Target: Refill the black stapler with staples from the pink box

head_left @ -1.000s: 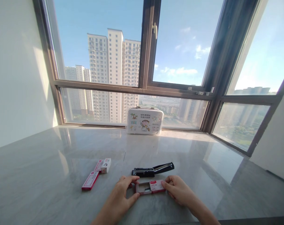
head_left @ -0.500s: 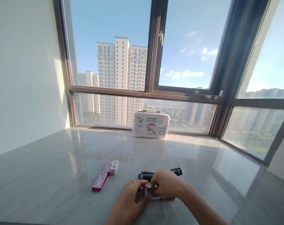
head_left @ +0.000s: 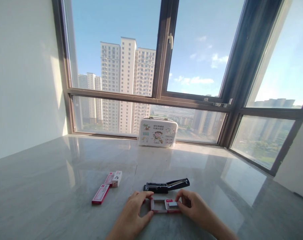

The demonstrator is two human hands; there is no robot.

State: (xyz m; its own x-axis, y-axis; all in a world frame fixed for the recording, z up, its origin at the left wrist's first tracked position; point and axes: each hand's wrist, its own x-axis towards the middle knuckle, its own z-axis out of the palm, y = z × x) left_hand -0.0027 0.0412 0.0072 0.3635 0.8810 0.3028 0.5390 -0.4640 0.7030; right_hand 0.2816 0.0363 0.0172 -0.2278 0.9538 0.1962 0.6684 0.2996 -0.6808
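Observation:
My left hand (head_left: 133,211) grips the left end of a small red-and-white staple box (head_left: 158,210) between thumb and fingers. The box lies on the counter with its hollow inside showing at the left. Over its right part, my right hand (head_left: 191,205) pinches a short grey strip of staples (head_left: 173,204); the fingers hide its right end. Just behind both hands lies a black stapler (head_left: 156,187), its upper arm swung open to the right.
Two flat red-and-white boxes (head_left: 100,194) and a small white box (head_left: 117,178) lie to the left on the grey marble counter (head_left: 53,186). A white printed case (head_left: 158,133) stands against the window at the back.
My right hand has moved right, from over the hollow of the box to its right end, and the grey staple strip now shows in its fingers. My left hand stays at the box.

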